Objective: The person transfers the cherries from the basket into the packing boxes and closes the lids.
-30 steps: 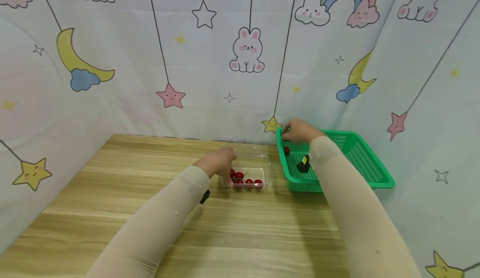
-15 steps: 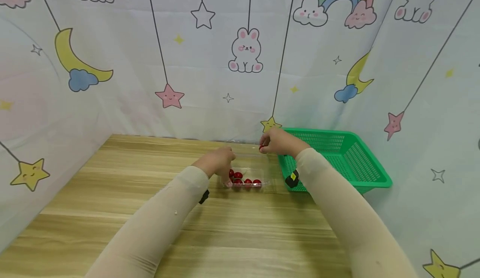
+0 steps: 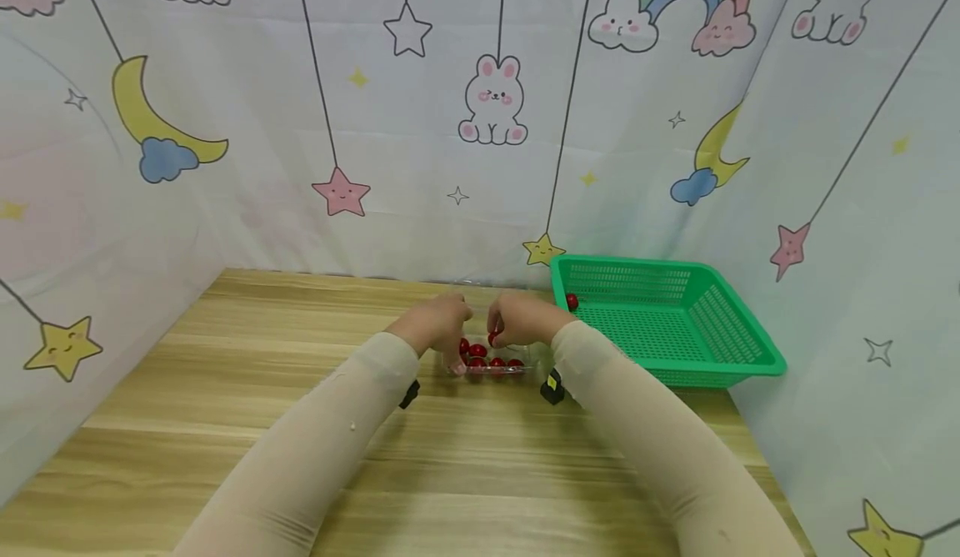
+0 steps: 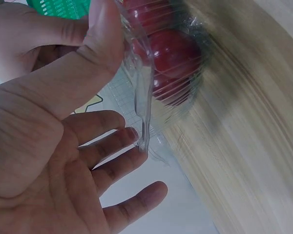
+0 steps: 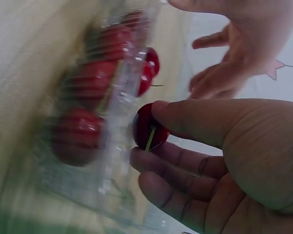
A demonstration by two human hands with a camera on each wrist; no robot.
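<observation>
My right hand (image 3: 525,321) pinches a red cherry (image 5: 142,122) between thumb and fingers, just above the clear plastic box (image 3: 534,357). A short green stem shows on this cherry in the right wrist view. My left hand (image 3: 438,325) holds the left side of the box, thumb toward the front and several fingertips touching the rim, as the left wrist view shows. Several red cherries (image 3: 497,365) lie inside the box, mostly along its front wall. The box's lid stands open at the back.
To the right is a green plastic basket (image 3: 558,278) with a red cherry (image 3: 572,301) against its left wall. Box and basket rest on a wood-grain table (image 3: 450,474). A printed curtain (image 3: 420,232) hangs behind and at both sides.
My right hand has moved from the basket's left side, leftward and down to the box, bringing a cherry with it. My left hand has stayed at the box.
</observation>
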